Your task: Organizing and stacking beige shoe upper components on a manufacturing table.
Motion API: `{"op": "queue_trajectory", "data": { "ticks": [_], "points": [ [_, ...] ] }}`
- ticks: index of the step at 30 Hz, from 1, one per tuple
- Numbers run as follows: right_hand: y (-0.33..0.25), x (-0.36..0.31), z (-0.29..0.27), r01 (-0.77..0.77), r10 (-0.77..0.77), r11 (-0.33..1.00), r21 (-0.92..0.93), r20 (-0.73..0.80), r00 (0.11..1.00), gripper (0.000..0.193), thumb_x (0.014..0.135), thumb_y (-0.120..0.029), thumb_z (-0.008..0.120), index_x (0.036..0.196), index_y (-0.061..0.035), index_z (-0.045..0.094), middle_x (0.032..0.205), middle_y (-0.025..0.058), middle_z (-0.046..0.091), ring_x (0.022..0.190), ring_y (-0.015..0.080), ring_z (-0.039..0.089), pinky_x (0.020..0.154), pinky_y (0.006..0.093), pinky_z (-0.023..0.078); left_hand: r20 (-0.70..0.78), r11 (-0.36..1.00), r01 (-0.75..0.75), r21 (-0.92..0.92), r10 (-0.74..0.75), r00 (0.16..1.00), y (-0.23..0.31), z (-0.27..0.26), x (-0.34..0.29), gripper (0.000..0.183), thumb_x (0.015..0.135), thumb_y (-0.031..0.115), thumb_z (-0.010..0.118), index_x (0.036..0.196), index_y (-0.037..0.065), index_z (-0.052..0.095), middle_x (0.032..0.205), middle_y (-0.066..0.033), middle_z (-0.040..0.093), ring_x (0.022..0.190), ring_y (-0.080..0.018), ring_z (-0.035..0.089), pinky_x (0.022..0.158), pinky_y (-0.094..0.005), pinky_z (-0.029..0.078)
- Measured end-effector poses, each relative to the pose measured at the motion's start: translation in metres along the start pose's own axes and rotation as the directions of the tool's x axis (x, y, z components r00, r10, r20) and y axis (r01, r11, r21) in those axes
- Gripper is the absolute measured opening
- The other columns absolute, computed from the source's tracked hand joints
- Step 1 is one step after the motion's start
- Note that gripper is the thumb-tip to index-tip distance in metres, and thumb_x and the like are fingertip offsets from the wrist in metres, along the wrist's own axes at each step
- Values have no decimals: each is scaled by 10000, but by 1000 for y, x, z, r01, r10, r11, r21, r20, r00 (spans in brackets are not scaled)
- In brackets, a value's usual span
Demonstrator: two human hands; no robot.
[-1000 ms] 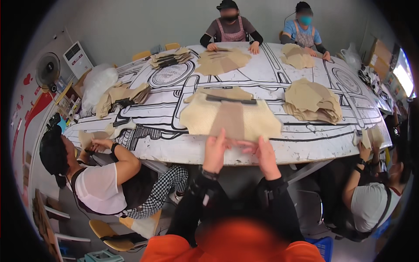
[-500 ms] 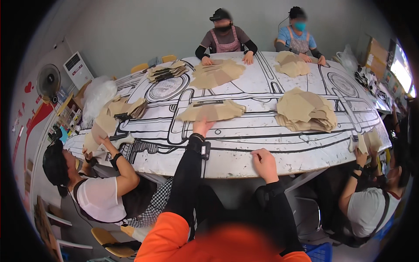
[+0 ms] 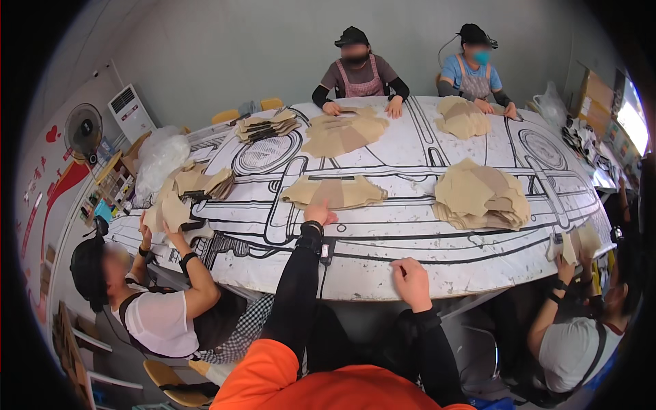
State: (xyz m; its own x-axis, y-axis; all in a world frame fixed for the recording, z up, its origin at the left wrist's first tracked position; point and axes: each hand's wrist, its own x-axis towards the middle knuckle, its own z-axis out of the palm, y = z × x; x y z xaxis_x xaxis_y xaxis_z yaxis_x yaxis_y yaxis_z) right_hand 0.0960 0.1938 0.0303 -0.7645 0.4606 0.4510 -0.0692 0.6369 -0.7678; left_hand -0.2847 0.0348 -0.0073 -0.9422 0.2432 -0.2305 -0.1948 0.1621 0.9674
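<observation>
Lowered since a second ago, from between both hands to the table [image 3: 362,273]: a beige piece [image 3: 339,189] with a brown middle panel [image 3: 335,186]. Drawn away from the piece meanwhile: the right hand [image 3: 412,281].

Lying flat now around the middle of the table, with a dark strip [image 3: 331,178] along the far side of the piece. Over its near edge, fingers on the brown panel: the left hand [image 3: 319,213]. Cannot tell whether pinching the fabric or merely resting there. Over the table's near edge, fingers loosely curled: the right hand. Cannot tell whether clenched or slack.

Toward the table's right side: a layered beige stack [image 3: 482,195]. Toward its left end: a beige pile [image 3: 213,180], near a clear plastic bag [image 3: 162,157]. At its far side: a fanned beige heap [image 3: 352,130] before a co-worker [image 3: 359,78] in a checked apron. At its left near corner: another co-worker [image 3: 160,314], with a raised beige part [image 3: 171,212] in both hands.
</observation>
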Motion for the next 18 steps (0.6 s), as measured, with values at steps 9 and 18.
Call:
{"op": "queue_trajectory", "data": {
  "ticks": [9,18],
  "points": [
    [9,-1,-3,21,-20,1000,9,-14,1000,114,937,-54,689,991,-43,788,947,152,752,917,381,721,814,449,586,-33,943,-36,332,49,998,20,-1,-25,618,1102,500,613,809,-30,740,671,-161,762,524,-213,749,416,-306,534],
    [23,-7,-1,50,-49,999,15,-38,998,115,922,-56,691,991,-42,782,923,161,729,917,377,704,820,448,573,297,590,-530,609,450,842,4,-11,-167,316,1009,325,732,933,19,756,848,-187,747,851,-422,722,765,-502,567]
  ]
}}
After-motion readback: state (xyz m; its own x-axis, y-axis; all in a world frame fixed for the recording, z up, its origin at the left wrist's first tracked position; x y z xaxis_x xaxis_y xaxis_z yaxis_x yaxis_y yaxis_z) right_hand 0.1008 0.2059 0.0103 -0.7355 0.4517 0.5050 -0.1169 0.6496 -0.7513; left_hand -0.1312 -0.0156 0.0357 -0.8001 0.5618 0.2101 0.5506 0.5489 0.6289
